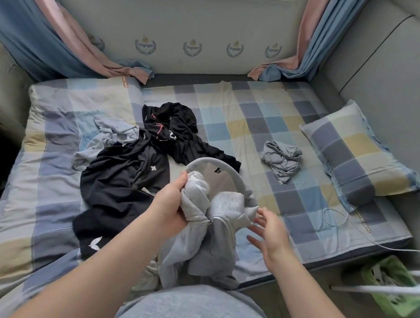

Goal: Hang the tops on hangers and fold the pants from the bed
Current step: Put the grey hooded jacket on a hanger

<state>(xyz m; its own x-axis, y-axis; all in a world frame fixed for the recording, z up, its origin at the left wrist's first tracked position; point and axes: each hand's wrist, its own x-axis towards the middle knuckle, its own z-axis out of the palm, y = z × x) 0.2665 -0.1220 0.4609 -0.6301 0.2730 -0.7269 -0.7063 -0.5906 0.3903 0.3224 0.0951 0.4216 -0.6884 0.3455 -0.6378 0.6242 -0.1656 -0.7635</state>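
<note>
My left hand point(172, 204) grips a bunched light grey hooded top point(210, 240) above the bed's near edge; its round hood rim arcs up behind my fingers. Just right of that top, my right hand point(271, 233) hovers with its fingers spread and nothing in it. A pile of black garments point(128, 173) with pink and white marks lies on the checked bedspread point(233, 125) to the left, over a pale blue garment point(107, 131). One crumpled grey garment point(282, 160) lies alone further right.
A checked pillow point(355, 159) sits at the bed's right side, against a grey padded wall. White hangers point(385, 286) stick in from the right over a green basket point(393, 287). A thin white cable point(338, 220) trails across the bed's right corner. Curtains hang at both back corners.
</note>
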